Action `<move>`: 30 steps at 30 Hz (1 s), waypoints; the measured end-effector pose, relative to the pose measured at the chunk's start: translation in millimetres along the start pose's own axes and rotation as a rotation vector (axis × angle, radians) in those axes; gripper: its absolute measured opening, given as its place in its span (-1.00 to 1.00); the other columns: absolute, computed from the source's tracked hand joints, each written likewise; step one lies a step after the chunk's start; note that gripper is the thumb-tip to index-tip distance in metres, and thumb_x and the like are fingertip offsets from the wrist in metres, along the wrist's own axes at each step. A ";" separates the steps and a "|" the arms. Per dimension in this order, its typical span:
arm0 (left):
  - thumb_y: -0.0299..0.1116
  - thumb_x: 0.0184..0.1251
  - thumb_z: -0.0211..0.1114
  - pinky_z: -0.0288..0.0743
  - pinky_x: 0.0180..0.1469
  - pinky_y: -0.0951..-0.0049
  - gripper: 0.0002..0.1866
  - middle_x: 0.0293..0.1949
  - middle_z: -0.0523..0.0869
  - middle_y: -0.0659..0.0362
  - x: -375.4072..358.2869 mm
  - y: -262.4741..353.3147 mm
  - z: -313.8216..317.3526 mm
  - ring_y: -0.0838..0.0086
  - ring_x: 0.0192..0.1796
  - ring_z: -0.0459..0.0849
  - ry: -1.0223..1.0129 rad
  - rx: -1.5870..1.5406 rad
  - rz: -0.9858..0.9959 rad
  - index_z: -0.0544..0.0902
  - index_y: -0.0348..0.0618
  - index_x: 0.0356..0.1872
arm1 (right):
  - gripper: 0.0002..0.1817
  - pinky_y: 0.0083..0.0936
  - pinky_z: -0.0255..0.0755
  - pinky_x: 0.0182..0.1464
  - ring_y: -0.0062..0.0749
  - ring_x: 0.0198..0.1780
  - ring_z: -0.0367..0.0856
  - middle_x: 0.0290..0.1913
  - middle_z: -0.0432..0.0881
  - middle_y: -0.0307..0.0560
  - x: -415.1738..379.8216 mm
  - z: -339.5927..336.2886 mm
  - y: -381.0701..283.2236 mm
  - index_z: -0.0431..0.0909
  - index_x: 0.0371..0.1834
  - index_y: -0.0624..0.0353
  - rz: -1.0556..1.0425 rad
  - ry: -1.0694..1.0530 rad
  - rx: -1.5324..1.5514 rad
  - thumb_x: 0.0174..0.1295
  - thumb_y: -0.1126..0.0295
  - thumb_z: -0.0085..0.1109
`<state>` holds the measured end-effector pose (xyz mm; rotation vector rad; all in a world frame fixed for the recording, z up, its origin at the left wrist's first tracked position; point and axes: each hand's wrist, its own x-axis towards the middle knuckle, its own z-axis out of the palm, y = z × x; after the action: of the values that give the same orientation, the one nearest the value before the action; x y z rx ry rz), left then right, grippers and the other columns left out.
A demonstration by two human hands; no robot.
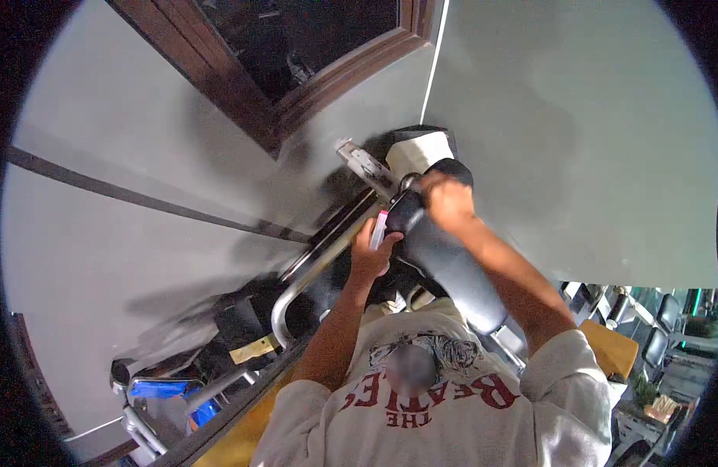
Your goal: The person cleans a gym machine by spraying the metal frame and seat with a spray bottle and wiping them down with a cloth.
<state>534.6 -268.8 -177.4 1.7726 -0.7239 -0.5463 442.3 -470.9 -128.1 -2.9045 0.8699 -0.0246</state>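
Observation:
My left hand (372,251) is closed around a slim white object with a pink end (380,227); its kind is not clear. It is close to the edge of a long black padded cushion (460,268), which looks like part of gym equipment. Over the upper end of this cushion, my right hand (450,204) is curled and slightly blurred. Whatever its fingers hold, if anything, is hidden. A metal bar with a worn plate (367,167) juts out just up and left of both hands.
A bent metal tube (281,311) runs along the left. Behind the cushion is a white and black rounded part (421,152) against the grey wall (593,171). A brown-framed window (269,117) is above. More gym equipment (655,342) stands at right.

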 end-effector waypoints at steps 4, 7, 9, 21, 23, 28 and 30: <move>-0.04 0.02 0.59 0.51 -0.19 0.34 -0.48 -0.40 0.64 0.13 2.2 -11.8 4.4 0.38 -0.34 0.62 0.005 -0.008 -0.004 0.55 -0.22 -0.22 | -0.77 -0.08 0.63 -0.20 -0.07 -0.15 0.75 -0.23 0.72 0.08 24.9 0.3 19.5 0.65 -0.23 0.14 0.178 0.151 0.096 0.15 0.31 0.07; -0.01 0.04 0.58 0.51 -0.19 0.35 -0.47 -0.40 0.64 0.13 3.7 -13.1 2.6 0.38 -0.33 0.62 -0.004 0.035 0.015 0.55 -0.22 -0.22 | -0.75 -0.15 0.60 -0.15 -0.15 -0.06 0.70 -0.12 0.70 0.01 -8.6 -8.2 -29.0 0.64 -0.16 0.09 0.036 -0.072 -0.054 0.14 0.30 0.08; 0.03 0.05 0.56 0.51 -0.19 0.35 -0.45 -0.39 0.65 0.13 2.3 -9.3 1.4 0.38 -0.33 0.62 -0.013 0.022 0.025 0.55 -0.22 -0.22 | -0.74 -0.16 0.61 -0.16 -0.16 -0.10 0.69 -0.15 0.67 0.03 -34.0 -0.6 -46.2 0.62 -0.15 0.10 -0.143 -0.005 0.024 0.08 0.34 0.11; 0.05 0.00 0.60 0.46 -0.26 0.44 -0.43 -0.44 0.55 0.22 1.6 -12.5 6.4 0.51 -0.37 0.50 0.041 -0.010 0.051 0.53 -0.19 -0.24 | -0.80 -0.12 0.60 -0.17 -0.07 -0.14 0.62 -0.17 0.57 -0.01 -49.7 44.3 -23.6 0.57 -0.21 0.11 -0.106 0.361 0.255 0.08 0.39 0.17; 0.02 0.00 0.61 0.46 -0.26 0.44 -0.44 -0.44 0.54 0.22 1.8 -10.0 6.9 0.51 -0.37 0.50 0.051 -0.023 0.086 0.53 -0.19 -0.24 | -0.86 -0.19 0.61 -0.26 -0.14 -0.18 0.61 -0.21 0.55 -0.04 -66.6 35.0 -34.9 0.57 -0.25 0.08 -0.307 0.435 0.304 0.11 0.41 0.14; -0.05 0.00 0.61 0.47 -0.24 0.44 -0.47 -0.44 0.56 0.21 1.8 -10.8 8.6 0.50 -0.37 0.52 0.052 0.022 0.069 0.54 -0.20 -0.24 | -0.82 -0.07 0.56 -0.16 0.05 -0.10 0.63 -0.14 0.61 0.06 -24.0 15.5 32.1 0.57 -0.18 0.14 0.179 0.390 0.339 0.14 0.40 0.16; -0.07 0.00 0.62 0.47 -0.23 0.44 -0.48 -0.42 0.57 0.20 0.7 -7.1 8.4 0.50 -0.36 0.53 0.042 0.041 0.026 0.54 -0.21 -0.23 | -0.79 -0.03 0.52 -0.09 0.17 -0.12 0.60 -0.17 0.60 0.14 -14.1 4.3 35.1 0.54 -0.13 0.19 0.342 0.498 0.426 0.16 0.45 0.15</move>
<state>530.9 -273.4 -186.7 1.8051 -0.7322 -0.4785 411.5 -491.8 -136.0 -2.3448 1.2378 -0.8212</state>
